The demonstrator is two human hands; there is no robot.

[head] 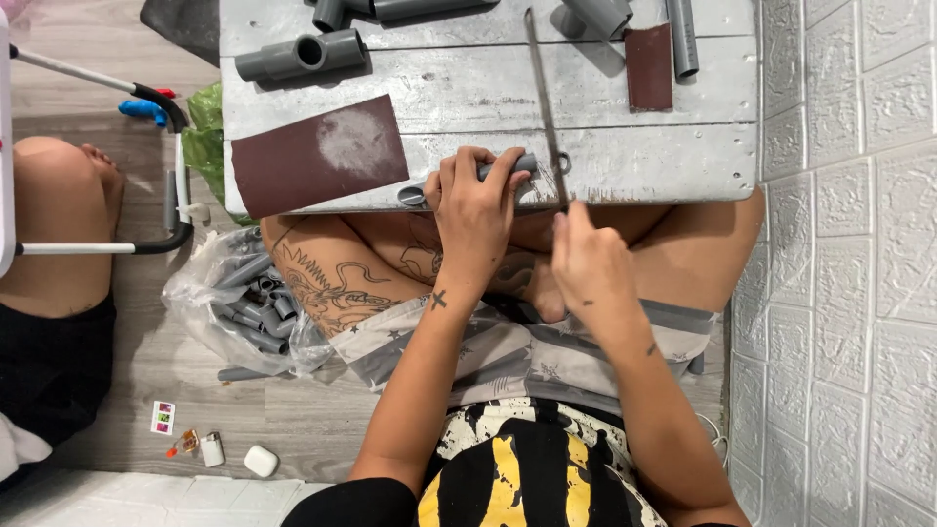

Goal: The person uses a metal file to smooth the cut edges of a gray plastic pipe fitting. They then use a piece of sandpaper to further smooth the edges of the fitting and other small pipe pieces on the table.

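The left hand [475,210] lies over a short grey pipe [508,168] at the near edge of the grey wooden board [468,88]. Its fingers are curled around the pipe and press it down on the wood, so the pipe is firmly gripped. One open end of the pipe shows at 9 o'clock from the hand, and the other end comes out at about 2 o'clock, just beside the blade.

The right hand [586,259] is at 4 o'clock from the left hand, near it but not touching. It is closed around the near end of a long thin saw blade [545,102], the fingers pressed together on it. The blade runs away toward 12 o'clock across the board and meets the pipe close to the fingertips of the left hand. I think the blade sits on the pipe there, but the contact is too small to see well.

A large sheet of brown sandpaper [317,156] with a pale worn spot lies at 10 o'clock from the left hand. A smaller brown sandpaper strip [648,66] is at 1 o'clock, and grey pipe fittings [301,55] lie along the far edge. On the floor at 8 o'clock, a clear plastic bag of grey pipe pieces [249,303] rests beside the person's knee. Another person's bare knee [59,205] is at the far left.
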